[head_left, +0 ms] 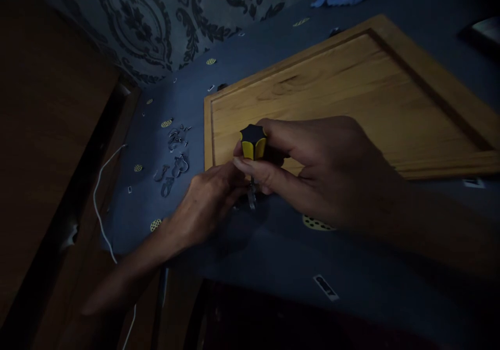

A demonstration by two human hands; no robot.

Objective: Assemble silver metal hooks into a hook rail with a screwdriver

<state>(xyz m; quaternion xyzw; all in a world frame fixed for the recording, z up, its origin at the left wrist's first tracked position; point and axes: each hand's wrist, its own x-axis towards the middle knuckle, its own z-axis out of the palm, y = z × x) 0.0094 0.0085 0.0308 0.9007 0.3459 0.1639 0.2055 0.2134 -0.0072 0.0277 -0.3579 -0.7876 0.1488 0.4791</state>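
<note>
Your right hand (332,173) is clamped around the black-and-yellow screwdriver (253,144), which stands upright between your two hands, tip down on a small metal fitting (251,199). Your left hand (207,204) meets the right at that fitting; whether it pinches or merely touches cannot be told in the dim light. Just beyond both hands lies the wooden panel (351,89). Loose metal hardware (174,157) lies left of your left hand.

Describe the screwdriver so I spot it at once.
Start at the wooden panel on the blue cloth and go to its near left corner. There the right hand grips a stubby screwdriver; its black-and-yellow handle stands out from the grey metal clips nearby.
</note>
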